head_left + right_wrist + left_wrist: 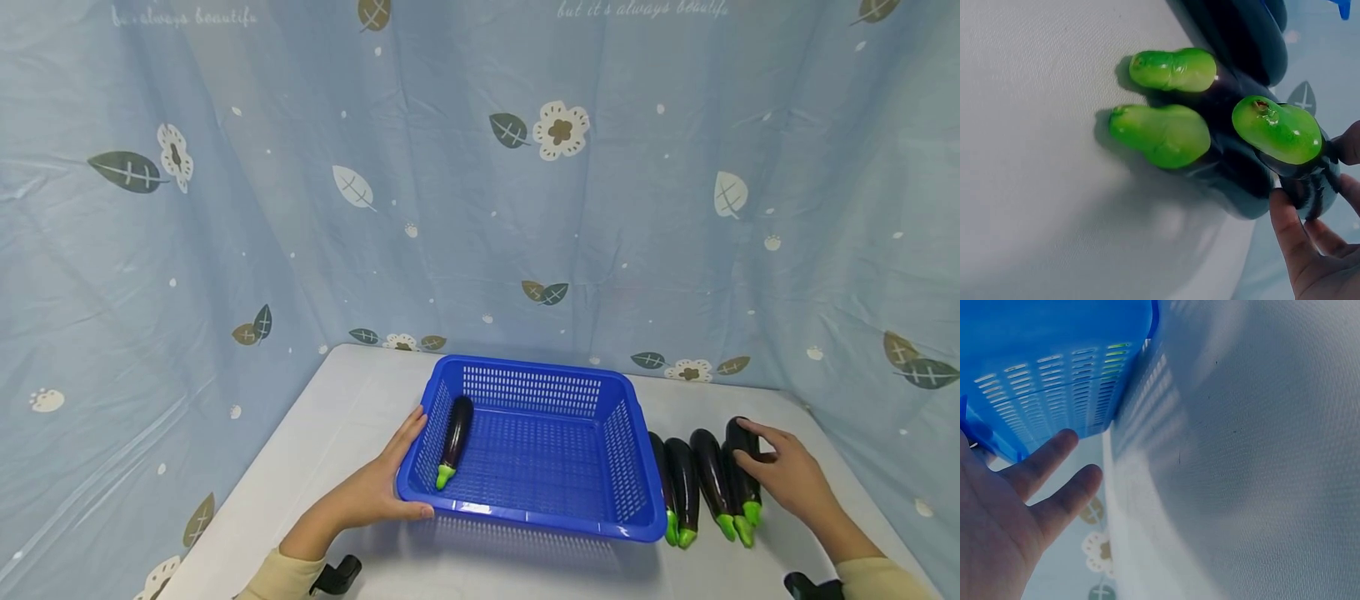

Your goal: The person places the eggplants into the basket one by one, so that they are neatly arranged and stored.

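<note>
My left hand [382, 492] rests at the near left corner of a blue plastic basket [525, 518], fingertips along its left rim and thumb at the front rim. Two straight, spread fingers [1075, 490] show beside the slotted wall in the left wrist view. Inside the basket, one dark eggplant [456, 429] lies by the left wall. To the right, my right hand [787, 471] pinches an eggplant [742, 483] between thumb and fingers. In the right wrist view its green stem end [1279, 128] sits higher than the neighbouring eggplants.
Several more eggplants [708, 467] lie side by side just right of the basket, green ends toward me. Everything stands on a white table [360, 400]. A blue curtain [450, 208] with leaf and flower prints hangs behind and at both sides.
</note>
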`<act>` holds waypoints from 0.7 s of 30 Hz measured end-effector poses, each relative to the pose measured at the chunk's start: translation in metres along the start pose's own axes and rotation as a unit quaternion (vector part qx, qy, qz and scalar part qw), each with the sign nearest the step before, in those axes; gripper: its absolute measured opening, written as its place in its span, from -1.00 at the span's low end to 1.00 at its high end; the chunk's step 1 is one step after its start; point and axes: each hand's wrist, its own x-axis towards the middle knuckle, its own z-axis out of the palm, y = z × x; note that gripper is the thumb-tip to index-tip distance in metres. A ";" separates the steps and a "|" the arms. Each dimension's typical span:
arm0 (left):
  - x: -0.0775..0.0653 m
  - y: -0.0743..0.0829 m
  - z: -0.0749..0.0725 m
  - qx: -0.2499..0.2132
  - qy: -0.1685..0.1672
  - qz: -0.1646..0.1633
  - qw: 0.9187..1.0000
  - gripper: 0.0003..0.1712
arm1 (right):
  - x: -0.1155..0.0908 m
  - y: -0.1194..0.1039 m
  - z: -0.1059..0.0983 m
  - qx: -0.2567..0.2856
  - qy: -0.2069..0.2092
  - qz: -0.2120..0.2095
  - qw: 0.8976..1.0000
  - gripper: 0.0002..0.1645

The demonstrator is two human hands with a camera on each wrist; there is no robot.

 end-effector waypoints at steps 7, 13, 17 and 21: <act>0.000 0.000 0.000 0.002 0.000 -0.001 1.000 0.50 | 0.003 -0.008 0.003 0.010 -0.007 -0.009 1.000 -0.24; 0.000 0.001 0.000 0.001 0.000 -0.003 1.000 0.49 | 0.006 -0.016 0.006 0.025 -0.009 -0.009 1.000 -0.23; 0.000 0.002 -0.001 -0.003 0.001 0.002 1.000 0.49 | 0.005 -0.021 0.008 0.030 -0.006 -0.013 0.999 -0.25; 0.000 0.004 -0.001 -0.009 0.000 0.006 1.000 0.49 | 0.005 -0.023 0.010 0.035 0.000 -0.026 0.999 -0.26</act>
